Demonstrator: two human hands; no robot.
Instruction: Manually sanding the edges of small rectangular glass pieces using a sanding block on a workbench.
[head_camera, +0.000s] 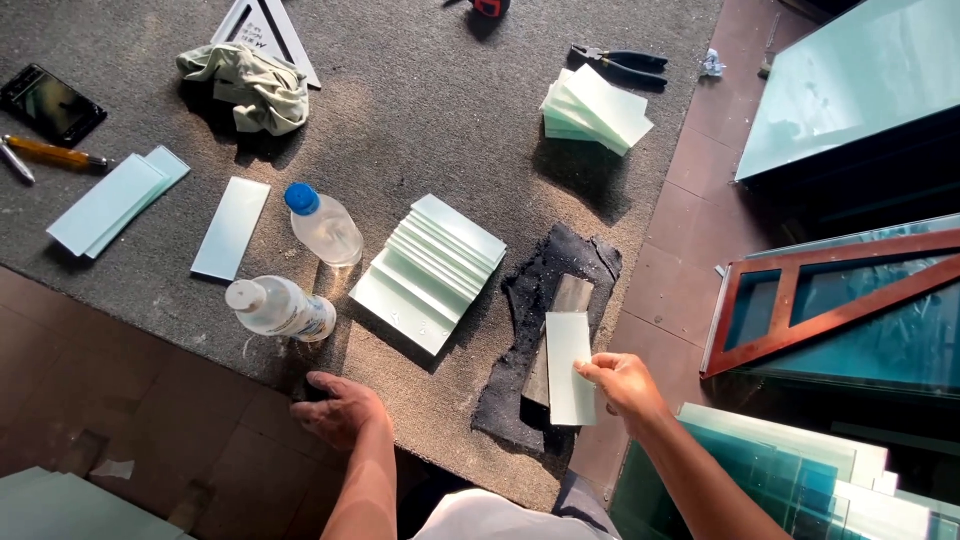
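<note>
Item one: right hand (622, 383), fingers pinching the lower edge of a pale frosted glass strip (569, 367), which is lying lengthwise over a grey block (563, 320) on a black pad (545, 330), the pad likely cushioning the glass. Left hand (338, 408) is pressing flat on the edge of the grey carpeted table (420, 100), fingers spread, gripping nothing, seemingly bracing. Fanned stack of strips (432, 268) is sitting just left of the pad, within reach. Two plastic bottles (300, 265) are standing near the left hand. Second stack (596, 110), pliers (620, 64) and rag (248, 86) are lying farther off.
</note>
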